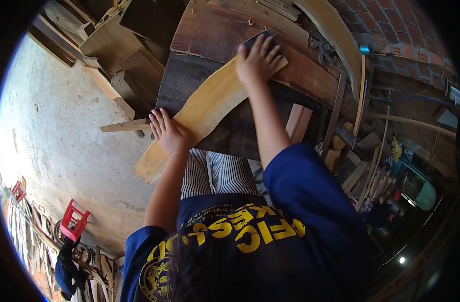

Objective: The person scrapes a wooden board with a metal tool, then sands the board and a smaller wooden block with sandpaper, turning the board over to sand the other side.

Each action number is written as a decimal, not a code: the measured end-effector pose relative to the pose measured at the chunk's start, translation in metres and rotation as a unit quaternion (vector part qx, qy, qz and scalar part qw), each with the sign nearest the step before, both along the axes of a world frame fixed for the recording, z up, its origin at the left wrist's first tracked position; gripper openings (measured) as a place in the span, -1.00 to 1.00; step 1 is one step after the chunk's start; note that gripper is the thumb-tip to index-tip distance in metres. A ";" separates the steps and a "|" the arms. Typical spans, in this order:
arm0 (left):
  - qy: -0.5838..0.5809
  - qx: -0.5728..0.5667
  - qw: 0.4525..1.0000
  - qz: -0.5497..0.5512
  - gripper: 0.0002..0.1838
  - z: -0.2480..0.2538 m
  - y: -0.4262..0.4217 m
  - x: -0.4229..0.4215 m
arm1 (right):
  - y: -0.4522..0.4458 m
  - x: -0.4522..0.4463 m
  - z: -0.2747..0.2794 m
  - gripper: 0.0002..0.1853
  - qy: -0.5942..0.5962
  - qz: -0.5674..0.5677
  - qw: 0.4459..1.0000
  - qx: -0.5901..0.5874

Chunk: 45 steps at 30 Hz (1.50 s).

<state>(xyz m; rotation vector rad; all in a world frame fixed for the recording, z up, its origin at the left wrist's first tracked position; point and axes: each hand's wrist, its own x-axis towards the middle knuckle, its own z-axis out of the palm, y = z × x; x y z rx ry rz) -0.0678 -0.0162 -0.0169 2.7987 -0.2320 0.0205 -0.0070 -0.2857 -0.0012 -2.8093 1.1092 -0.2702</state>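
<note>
A long, curved, pale yellow-brown board [208, 108] lies slantwise over a dark work surface [189, 75], its near end jutting past the edge at the lower left. My left hand [167, 133] rests flat on the board's nearer part, fingers stretched out. Toward the far end, my right hand [259, 63] is laid palm down with spread fingers, slightly blurred. A dark flat piece [263, 35] shows by the right fingertips; whether it is a separate sheet is unclear.
Reddish-brown planks [205, 30] with curled shavings lie at the back. A short wood block [298, 122] sits to the right. Another curved board [336, 30] stands near the brick wall [391, 25]. Stacked wood fills the left; a red stool [74, 220] is on the floor.
</note>
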 end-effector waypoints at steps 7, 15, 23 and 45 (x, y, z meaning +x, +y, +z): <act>-0.006 -0.010 1.000 -0.007 -0.44 -0.007 -0.002 0.006 | 0.061 -0.034 -0.003 -0.25 0.027 0.177 0.979 0.097; -0.008 0.008 1.000 -0.009 -0.43 -0.006 -0.003 0.006 | 0.040 -0.020 0.004 -0.25 0.049 0.032 0.995 0.078; 0.001 0.000 1.000 -0.018 -0.40 -0.006 -0.001 0.004 | 0.028 -0.043 0.006 -0.27 0.049 0.071 0.993 0.077; -0.002 -0.008 1.000 -0.026 -0.42 -0.008 -0.001 0.007 | 0.125 -0.089 0.002 -0.22 0.054 0.120 0.983 0.130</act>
